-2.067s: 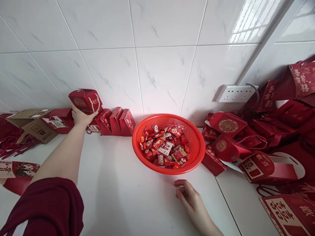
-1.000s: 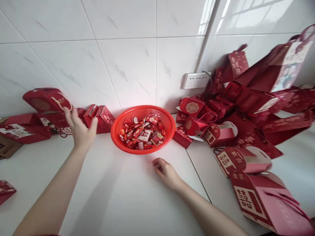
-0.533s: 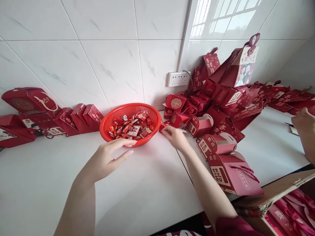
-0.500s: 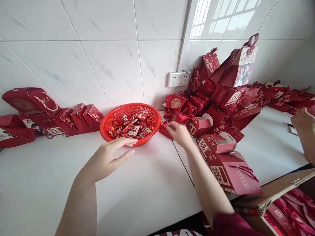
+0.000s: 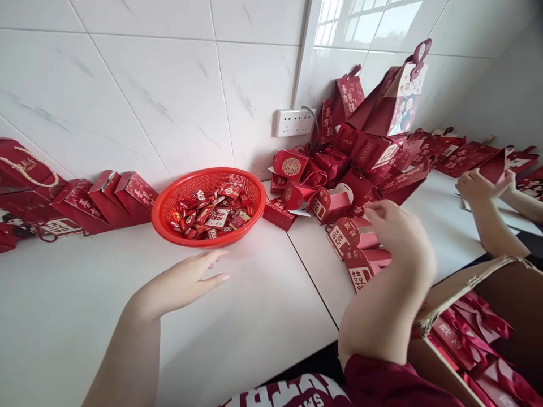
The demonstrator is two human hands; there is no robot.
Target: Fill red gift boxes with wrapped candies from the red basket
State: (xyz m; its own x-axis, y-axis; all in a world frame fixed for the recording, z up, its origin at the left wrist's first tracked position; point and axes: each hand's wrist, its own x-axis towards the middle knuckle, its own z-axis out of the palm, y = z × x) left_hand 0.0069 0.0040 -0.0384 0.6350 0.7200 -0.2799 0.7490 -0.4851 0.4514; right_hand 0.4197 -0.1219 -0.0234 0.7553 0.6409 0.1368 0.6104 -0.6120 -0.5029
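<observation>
several red boxes line the wall at far left, one with a pale rope handle [image 5: 14, 175] resting on top of others. just right of it, three slanted red boxes [image 5: 134, 199] stand in a row against the tiles, on the white table [image 5: 237, 328]. next comes the red plastic basket [image 5: 165, 217], a round perforated one, sitting on the table and holding a heap of wrapped sweets [image 5: 218, 217]. in front of its rim is the left hand [image 5: 182, 280], palm turned inward, fingers stretched out and thumb apart, with nothing in its grasp. right of the basket, a small flat red box [image 5: 279, 213] lies near it, below a white socket strip [image 5: 296, 122] on the wall. beside that rises a pile of red gift boxes and bags [image 5: 369, 150]. the right hand [image 5: 394, 223] is over the red-and-pink boxes [image 5: 360, 233] at the pile's near side, blurred, its fingers bent; whether they grip or touch anything, i cannot tell. at lower right, an open cardboard carton [image 5: 441, 356] contains ribboned red boxes [image 5: 464, 333]. farther right, another person's hands [image 5: 477, 186] are at a red bag [image 5: 495, 165].
</observation>
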